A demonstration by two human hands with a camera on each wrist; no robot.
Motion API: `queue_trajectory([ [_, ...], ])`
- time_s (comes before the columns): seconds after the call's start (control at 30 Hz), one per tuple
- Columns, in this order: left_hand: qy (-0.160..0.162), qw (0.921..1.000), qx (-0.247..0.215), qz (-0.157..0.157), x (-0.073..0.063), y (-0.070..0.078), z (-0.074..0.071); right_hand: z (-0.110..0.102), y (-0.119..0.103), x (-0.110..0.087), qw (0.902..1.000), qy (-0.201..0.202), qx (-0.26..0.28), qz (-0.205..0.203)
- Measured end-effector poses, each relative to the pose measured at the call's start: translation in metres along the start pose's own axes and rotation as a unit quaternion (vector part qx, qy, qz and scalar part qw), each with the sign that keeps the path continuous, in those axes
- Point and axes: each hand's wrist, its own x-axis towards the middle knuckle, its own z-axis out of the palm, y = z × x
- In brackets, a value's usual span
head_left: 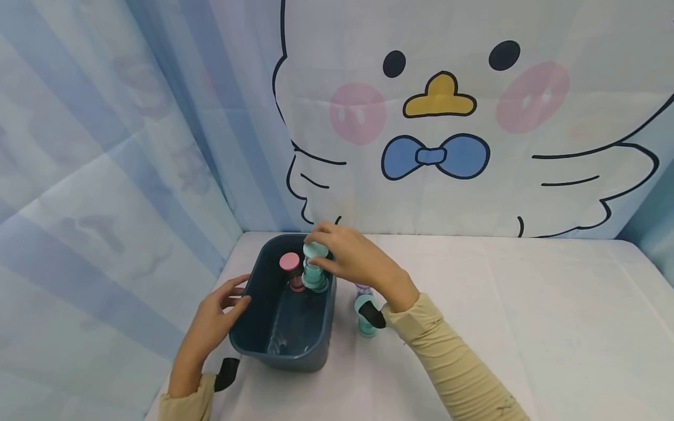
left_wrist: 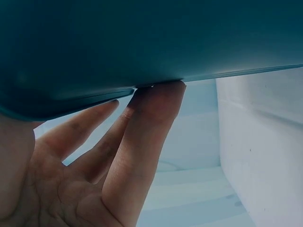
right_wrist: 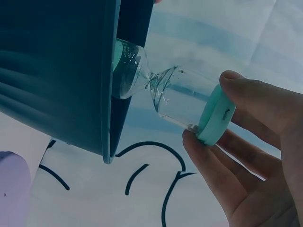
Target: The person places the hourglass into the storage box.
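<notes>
My right hand point(head_left: 360, 257) pinches the teal cap of a clear hourglass sand timer point(right_wrist: 182, 97) between thumb and fingers. In the head view this teal sand timer point(head_left: 315, 279) stands inside a dark blue plastic bin point(head_left: 274, 355), near its far right corner; its lower cap is partly hidden by the bin wall in the right wrist view. A pink-capped sand timer point(head_left: 289, 261) sits beside it in the bin. My left hand point(head_left: 210, 321) touches the bin's left rim, with fairly straight fingers point(left_wrist: 137, 156) against the outside.
Right of the bin, another teal sand timer point(head_left: 367, 328) is on the white table point(head_left: 505, 327), partly covered by a black wrist strap point(head_left: 372, 314). A purple item point(head_left: 363, 289) lies just behind it. A printed curtain point(head_left: 437, 199) hangs along the table's back edge.
</notes>
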Motion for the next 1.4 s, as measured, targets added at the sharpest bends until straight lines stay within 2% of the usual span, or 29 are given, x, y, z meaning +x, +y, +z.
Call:
queue_trajectory([
  [0.3,0.002,1.0,-0.006,-0.004,0.0,0.0,0.0,0.01,0.002,0.001,0.9994,-0.026,0.014,0.018],
  [0.67,-0.002,0.9999,-0.007,-0.011,0.0,0.0,0.002,0.025,0.002,0.001,0.9976,-0.064,0.006,0.028],
  [0.9,-0.005,0.9999,-0.003,-0.013,0.0,0.0,0.001,0.031,0.001,0.005,0.9961,-0.083,0.015,0.023],
  [1.1,-0.002,1.0,0.0,-0.008,0.001,-0.001,0.0,0.036,0.001,0.007,0.9952,-0.096,-0.005,0.018],
  [1.4,-0.003,0.9999,-0.009,-0.013,0.001,-0.001,0.0,0.042,-0.001,0.01,0.9911,-0.127,-0.022,0.032],
])
